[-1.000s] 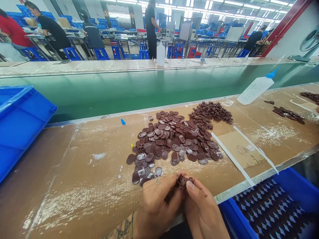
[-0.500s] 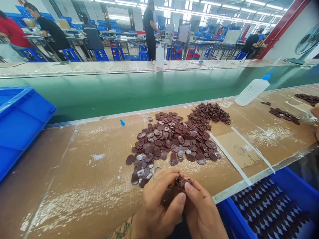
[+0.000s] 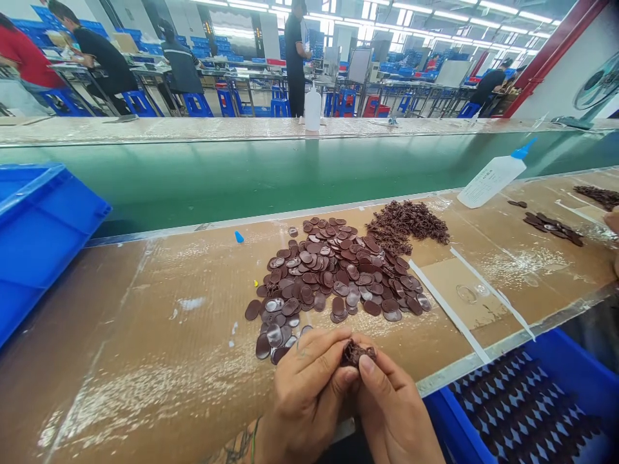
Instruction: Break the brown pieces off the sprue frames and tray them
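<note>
Close to the table's front edge, my left hand [image 3: 305,390] and my right hand [image 3: 394,406] meet around a small dark-brown piece with a knotted, curly top [image 3: 356,354]. Thumbs and fingertips of both hands pinch it from either side, and its lower part is hidden. Just beyond my hands spreads a heap of flat, oval brown discs [image 3: 333,267], some of them shiny. Behind it to the right lies a pile of small curly brown pieces [image 3: 409,225].
A blue crate [image 3: 48,238] stands at left. Below the table edge at right, another blue crate [image 3: 476,428] holds rows of dark pieces. A white bottle with a blue nozzle [image 3: 492,182] leans at back right. Another person's hand [image 3: 612,220] shows at far right.
My left thumb has moved up and closed in against the piece. The glossy dark-brown surface that showed between my hands is now covered. The piles look the same.
</note>
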`<control>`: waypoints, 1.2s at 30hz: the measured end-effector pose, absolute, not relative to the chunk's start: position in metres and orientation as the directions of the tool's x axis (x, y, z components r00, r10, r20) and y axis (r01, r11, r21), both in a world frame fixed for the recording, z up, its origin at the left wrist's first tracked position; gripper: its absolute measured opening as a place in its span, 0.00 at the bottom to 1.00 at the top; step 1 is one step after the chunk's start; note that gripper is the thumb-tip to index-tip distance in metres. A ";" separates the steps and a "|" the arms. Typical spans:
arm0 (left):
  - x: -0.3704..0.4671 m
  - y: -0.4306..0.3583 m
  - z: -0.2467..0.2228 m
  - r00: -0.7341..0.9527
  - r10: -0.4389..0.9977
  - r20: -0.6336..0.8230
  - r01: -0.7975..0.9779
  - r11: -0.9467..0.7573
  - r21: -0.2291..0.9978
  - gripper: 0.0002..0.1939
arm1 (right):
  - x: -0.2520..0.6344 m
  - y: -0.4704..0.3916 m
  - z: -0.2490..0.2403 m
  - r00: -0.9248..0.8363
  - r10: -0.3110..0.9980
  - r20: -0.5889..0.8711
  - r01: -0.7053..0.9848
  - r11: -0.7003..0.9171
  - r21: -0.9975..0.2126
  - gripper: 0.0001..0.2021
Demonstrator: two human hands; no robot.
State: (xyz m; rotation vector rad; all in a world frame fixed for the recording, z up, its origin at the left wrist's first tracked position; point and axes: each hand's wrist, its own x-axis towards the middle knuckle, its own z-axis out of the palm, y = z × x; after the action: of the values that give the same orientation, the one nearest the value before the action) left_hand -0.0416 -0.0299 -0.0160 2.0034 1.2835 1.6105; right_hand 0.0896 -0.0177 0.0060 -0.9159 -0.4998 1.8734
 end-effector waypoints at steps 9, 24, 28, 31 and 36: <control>-0.043 -0.031 -0.015 0.003 0.764 0.645 0.490 -0.563 0.665 0.14 | 0.091 -0.018 0.003 -0.288 0.890 -0.355 -0.575 -0.457 -0.679 0.11; -0.045 -0.033 -0.018 0.046 0.777 0.628 0.534 -0.551 0.642 0.16 | 0.088 -0.019 0.003 -0.261 0.897 -0.356 -0.576 -0.441 -0.688 0.11; -0.045 -0.031 -0.016 0.017 0.781 0.624 0.538 -0.533 0.653 0.13 | 0.089 -0.020 0.001 -0.246 0.891 -0.383 -0.557 -0.453 -0.696 0.11; -0.046 -0.031 -0.017 0.031 0.791 0.611 0.577 -0.513 0.635 0.12 | 0.089 -0.020 -0.005 -0.239 0.896 -0.375 -0.554 -0.443 -0.706 0.11; -0.051 -0.028 -0.026 0.078 0.796 0.601 0.634 -0.505 0.586 0.13 | 0.086 -0.018 -0.015 -0.222 0.926 -0.305 -0.611 -0.376 -0.697 0.15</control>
State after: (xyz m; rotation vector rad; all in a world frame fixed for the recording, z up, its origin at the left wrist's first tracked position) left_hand -0.0512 -0.0282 -0.0263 2.1732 1.4601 1.3999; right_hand 0.0857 -0.0184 -0.0154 -0.8546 -0.5336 1.8027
